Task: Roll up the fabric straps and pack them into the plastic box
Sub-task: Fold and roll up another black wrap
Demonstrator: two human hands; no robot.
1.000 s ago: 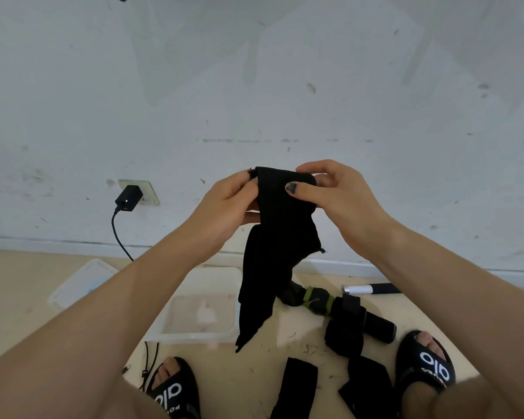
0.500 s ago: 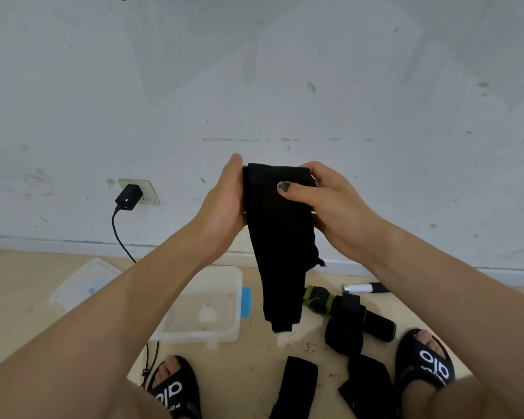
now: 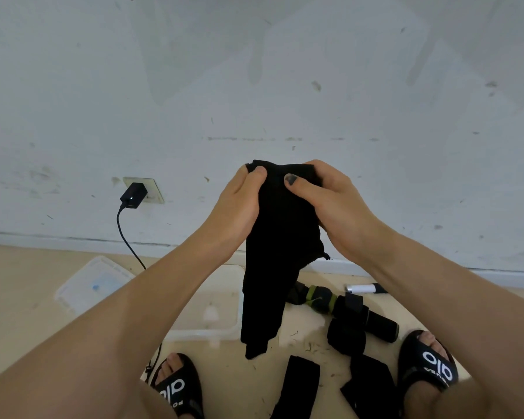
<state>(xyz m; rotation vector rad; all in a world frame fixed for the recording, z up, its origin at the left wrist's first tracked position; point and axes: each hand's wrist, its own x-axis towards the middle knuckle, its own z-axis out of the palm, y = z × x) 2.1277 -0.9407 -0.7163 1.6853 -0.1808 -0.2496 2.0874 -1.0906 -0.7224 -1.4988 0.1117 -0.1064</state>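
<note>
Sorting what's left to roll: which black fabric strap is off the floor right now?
The long black fabric strap pinched at its top by the left hand and right hand; the others lie on the floor.

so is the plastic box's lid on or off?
Off. The plastic box sits open on the floor; its lid lies apart, to its left.
</note>
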